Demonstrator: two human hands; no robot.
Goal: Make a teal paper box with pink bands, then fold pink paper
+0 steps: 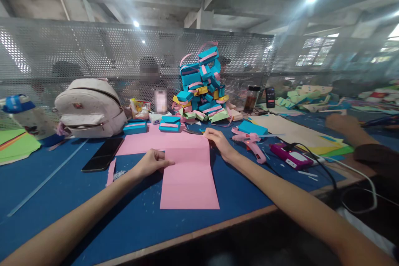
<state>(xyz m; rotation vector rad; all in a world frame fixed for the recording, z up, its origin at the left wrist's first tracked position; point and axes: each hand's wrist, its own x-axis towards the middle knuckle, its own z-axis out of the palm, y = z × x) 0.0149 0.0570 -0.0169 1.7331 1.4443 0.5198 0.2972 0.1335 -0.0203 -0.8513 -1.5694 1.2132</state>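
Note:
A sheet of pink paper point(189, 183) with crosswise creases lies before me, its far part lifted slightly. My left hand point(152, 162) pinches its left edge between thumb and fingers. At the far right corner, my right hand point(220, 141) is closed on the same sheet. Behind it lies another pink sheet point(137, 141), partly covered. Two small blue paper boxes with pink bands, one on the left point(135, 127) and one in the middle point(170, 124), stand at that sheet's far edge. A pink glue gun point(252, 143) rests to the right of my right hand.
A pile of blue, pink and yellow paper boxes point(202, 87) rises at the back. A white backpack point(90, 110), bottle point(31, 120) and black phone point(102, 155) are left. A purple power bank point(291, 156) with cables lies right, near another person's hand point(338, 124).

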